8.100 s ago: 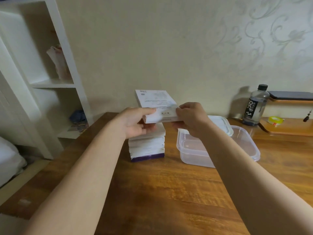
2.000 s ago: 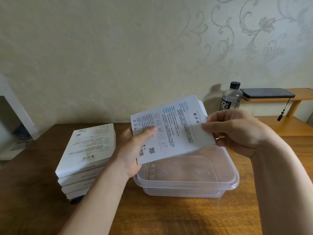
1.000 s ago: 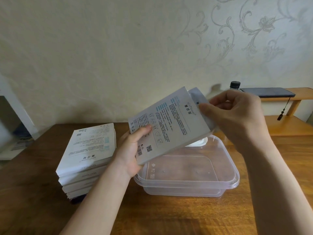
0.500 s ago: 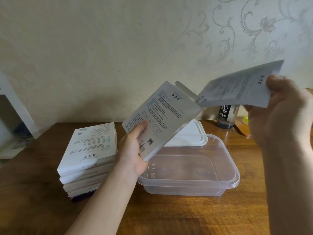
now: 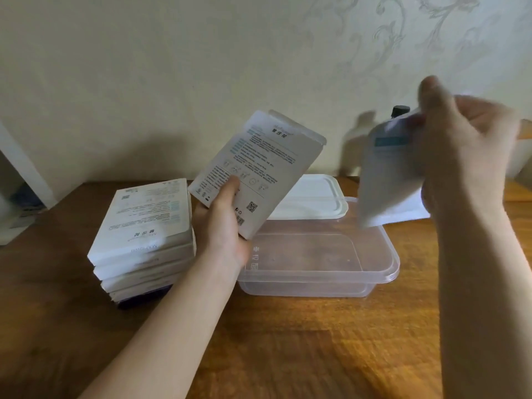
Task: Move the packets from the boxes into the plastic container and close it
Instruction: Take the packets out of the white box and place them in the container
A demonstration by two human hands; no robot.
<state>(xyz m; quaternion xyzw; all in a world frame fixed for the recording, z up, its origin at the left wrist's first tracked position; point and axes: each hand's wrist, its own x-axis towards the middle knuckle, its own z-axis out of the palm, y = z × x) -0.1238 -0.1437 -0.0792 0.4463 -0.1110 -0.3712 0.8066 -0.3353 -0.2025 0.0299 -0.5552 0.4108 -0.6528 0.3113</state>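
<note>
My left hand [image 5: 223,226] grips a flat white printed box [image 5: 259,171], tilted up with its end flap open, above the left end of the clear plastic container [image 5: 383,272]. My right hand [image 5: 463,156] pinches white packets [image 5: 385,180] by their top; they hang blurred over the container's back right corner. The container stands open on the wooden table with nothing inside. Its white lid [image 5: 313,197] lies just behind it. A stack of several white boxes [image 5: 144,226] sits left of the container.
A dark-capped bottle [image 5: 400,109] stands by the wall, mostly hidden behind the packets. A white shelf unit [image 5: 11,174] is at the far left. The wooden table [image 5: 302,341] stretches toward me in front of the container.
My right hand pulled the packets out of the box, swung them up to the right, and now lowers them toward the container. My left hand keeps the opened box tilted.
</note>
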